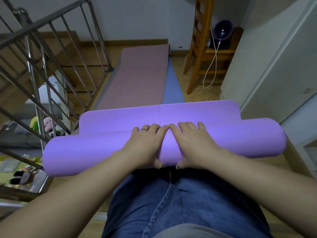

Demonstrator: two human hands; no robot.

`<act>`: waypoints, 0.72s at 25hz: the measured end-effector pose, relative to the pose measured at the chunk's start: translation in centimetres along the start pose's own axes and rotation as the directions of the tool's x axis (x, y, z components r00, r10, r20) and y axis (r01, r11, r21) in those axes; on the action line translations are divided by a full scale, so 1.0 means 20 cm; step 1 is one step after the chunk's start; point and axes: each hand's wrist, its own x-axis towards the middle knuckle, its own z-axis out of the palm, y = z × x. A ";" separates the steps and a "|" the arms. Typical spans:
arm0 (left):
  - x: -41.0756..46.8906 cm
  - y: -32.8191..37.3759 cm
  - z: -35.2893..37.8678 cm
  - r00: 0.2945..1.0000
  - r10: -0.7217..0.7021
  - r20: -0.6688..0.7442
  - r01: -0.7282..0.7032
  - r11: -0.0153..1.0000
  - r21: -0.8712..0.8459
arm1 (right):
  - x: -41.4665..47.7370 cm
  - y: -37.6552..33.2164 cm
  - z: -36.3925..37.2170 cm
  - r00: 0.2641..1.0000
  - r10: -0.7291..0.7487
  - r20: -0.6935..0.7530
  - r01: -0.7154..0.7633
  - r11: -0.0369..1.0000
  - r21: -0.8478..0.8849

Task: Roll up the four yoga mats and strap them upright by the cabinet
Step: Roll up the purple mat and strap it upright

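A purple yoga mat (pixel 85 152) lies across the floor in front of my knees, rolled into a thick tube with a short flat flap left beyond it. My left hand (pixel 145 145) and my right hand (pixel 192 143) sit side by side on the middle of the roll, fingers spread over the top and thumbs tucked under the near side. Beyond the flap, a pink mat (pixel 137 78) lies flat on the floor. A blue mat (pixel 171 86) shows along the pink mat's right edge, underneath it.
A metal stair railing (pixel 51 66) runs along the left, with a drop to a lower floor behind it. A wooden chair (pixel 199 48) stands at the back right with a white cable hanging from it. A pale cabinet (pixel 274 66) fills the right side.
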 end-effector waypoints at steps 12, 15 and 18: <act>0.17 -0.05 -0.03 0.997 -0.040 0.070 0.044 0.998 -0.053 | 0.05 0.01 0.15 0.975 0.073 -0.208 -0.085 0.995 -0.047; 0.17 -0.01 0.00 0.995 -0.087 0.042 0.087 0.996 -0.013 | 0.10 0.05 0.15 0.980 0.050 -0.195 -0.060 0.997 -0.045; 0.09 0.05 0.09 0.984 -0.120 -0.130 0.131 0.988 0.079 | 0.13 0.07 0.11 0.985 0.025 -0.171 -0.029 0.999 -0.019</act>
